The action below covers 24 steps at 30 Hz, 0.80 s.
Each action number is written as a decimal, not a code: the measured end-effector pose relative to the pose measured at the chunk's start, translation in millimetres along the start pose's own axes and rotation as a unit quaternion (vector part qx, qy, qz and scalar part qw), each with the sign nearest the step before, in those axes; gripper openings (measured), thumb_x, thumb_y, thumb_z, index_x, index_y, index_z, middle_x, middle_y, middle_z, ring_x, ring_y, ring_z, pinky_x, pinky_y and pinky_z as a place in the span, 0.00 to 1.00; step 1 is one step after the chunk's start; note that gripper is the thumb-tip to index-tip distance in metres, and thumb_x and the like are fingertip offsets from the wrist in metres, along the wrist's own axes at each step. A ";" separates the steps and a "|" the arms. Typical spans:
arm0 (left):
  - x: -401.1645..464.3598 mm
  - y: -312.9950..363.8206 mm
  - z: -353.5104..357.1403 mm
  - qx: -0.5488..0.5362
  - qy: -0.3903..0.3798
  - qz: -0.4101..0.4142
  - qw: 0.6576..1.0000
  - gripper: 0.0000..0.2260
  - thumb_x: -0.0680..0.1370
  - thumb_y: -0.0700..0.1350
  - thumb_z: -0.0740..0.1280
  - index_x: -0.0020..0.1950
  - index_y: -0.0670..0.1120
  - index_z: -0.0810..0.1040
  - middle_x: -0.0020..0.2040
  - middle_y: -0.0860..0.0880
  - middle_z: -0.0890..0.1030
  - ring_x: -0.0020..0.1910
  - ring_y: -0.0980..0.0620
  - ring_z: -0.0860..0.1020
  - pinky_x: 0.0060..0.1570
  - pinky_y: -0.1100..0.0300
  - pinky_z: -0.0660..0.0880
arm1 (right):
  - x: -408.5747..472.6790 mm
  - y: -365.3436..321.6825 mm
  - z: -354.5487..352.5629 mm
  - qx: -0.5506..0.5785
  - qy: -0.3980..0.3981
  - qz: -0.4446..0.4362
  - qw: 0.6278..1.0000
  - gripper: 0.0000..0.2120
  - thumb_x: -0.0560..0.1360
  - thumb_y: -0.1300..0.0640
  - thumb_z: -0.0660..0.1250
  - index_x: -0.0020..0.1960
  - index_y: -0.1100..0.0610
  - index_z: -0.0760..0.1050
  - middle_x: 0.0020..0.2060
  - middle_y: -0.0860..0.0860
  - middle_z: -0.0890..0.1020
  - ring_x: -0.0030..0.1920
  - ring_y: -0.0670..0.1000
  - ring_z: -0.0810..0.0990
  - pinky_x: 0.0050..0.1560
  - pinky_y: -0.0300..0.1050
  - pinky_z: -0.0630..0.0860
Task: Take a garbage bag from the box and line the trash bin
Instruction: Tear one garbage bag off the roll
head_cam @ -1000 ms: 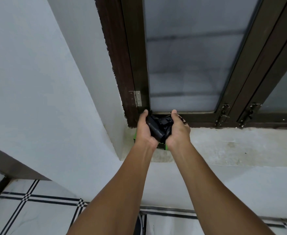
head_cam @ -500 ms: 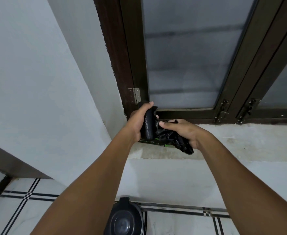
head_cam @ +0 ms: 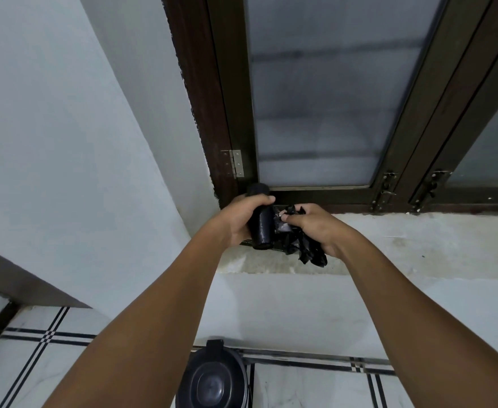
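Black plastic roll of garbage bags [head_cam: 262, 223] stands roughly upright in the left hand [head_cam: 243, 220], fingers curled round its upper half, both ends sticking out above and below the fist. Just right of it, touching, a loose crumpled garbage bag [head_cam: 306, 250] runs from the roll into the right hand [head_cam: 314, 228]; thumb + fingertips pinch the film near the roll, and the rest is bunched under the palm, hanging out below the wrist side.

Under both hands a thin dark strip of the box [head_cam: 274, 247] peeks out, lying on the window sill [head_cam: 404, 245]; mostly hidden, so no print readable on it. No brand or writing legible on the roll either.

Sill front edge runs just below the hands; its surface to the right of the right hand is bare concrete w/ some stains. Beyond the hands, close behind the roll's top, sits the dark window frame [head_cam: 200, 113], frosted panes above; a small metal hinge [head_cam: 234, 163] is up-left of the left hand, two latches [head_cam: 386, 187] well right of the right hand. White wall corner closes in left of the left hand.

Far below, between the forearms, the trash bin [head_cam: 212, 381] w/ dark lid down stands on the tiled floor [head_cam: 29, 348] against the wall base; open floor either side of it.
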<state>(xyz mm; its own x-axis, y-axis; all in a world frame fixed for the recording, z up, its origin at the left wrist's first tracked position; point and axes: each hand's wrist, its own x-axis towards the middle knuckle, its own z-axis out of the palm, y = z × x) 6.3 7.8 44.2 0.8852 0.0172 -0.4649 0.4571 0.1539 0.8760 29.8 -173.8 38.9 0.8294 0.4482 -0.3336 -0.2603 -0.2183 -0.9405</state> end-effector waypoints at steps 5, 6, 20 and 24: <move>5.3 -5.5 4.9 0.063 0.065 0.042 0.995 0.25 0.78 0.57 0.70 0.72 0.52 0.70 0.62 0.45 0.80 0.59 0.43 0.81 0.62 0.43 0.79 | -0.3 -3.0 0.8 -0.090 -0.022 0.007 0.996 0.14 0.80 0.44 0.68 0.53 0.55 0.82 0.46 0.54 0.88 0.48 0.54 0.87 0.54 0.51 0.81; 6.5 -7.2 4.1 0.068 0.079 0.049 0.993 0.24 0.78 0.58 0.70 0.72 0.52 0.71 0.62 0.45 0.80 0.58 0.43 0.81 0.61 0.44 0.79 | -0.5 -3.4 0.4 -0.108 -0.029 0.017 0.994 0.18 0.78 0.40 0.68 0.53 0.55 0.82 0.47 0.53 0.88 0.49 0.53 0.86 0.56 0.50 0.80; 5.6 -12.0 20.4 -0.157 0.115 0.048 0.980 0.32 0.70 0.53 0.79 0.70 0.44 0.75 0.57 0.37 0.84 0.53 0.38 0.85 0.46 0.46 0.83 | -1.2 -4.3 24.6 0.173 0.014 -0.004 0.985 0.09 0.81 0.53 0.66 0.56 0.58 0.80 0.51 0.59 0.86 0.53 0.58 0.85 0.56 0.54 0.81; 7.7 -17.5 33.5 -0.223 0.152 0.045 0.962 0.26 0.71 0.51 0.78 0.66 0.45 0.77 0.55 0.39 0.85 0.51 0.39 0.86 0.44 0.46 0.83 | -4.4 -5.8 48.9 0.264 0.118 -0.009 0.957 0.06 0.81 0.56 0.65 0.49 0.57 0.78 0.47 0.60 0.85 0.51 0.59 0.85 0.54 0.56 0.83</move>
<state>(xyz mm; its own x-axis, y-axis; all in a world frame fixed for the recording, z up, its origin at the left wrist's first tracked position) 8.0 -27.8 29.6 0.8218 0.3284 -0.4655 0.2378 0.5448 0.8041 3.5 -132.1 42.7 0.9081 0.2258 -0.3526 -0.4077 0.2845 -0.8677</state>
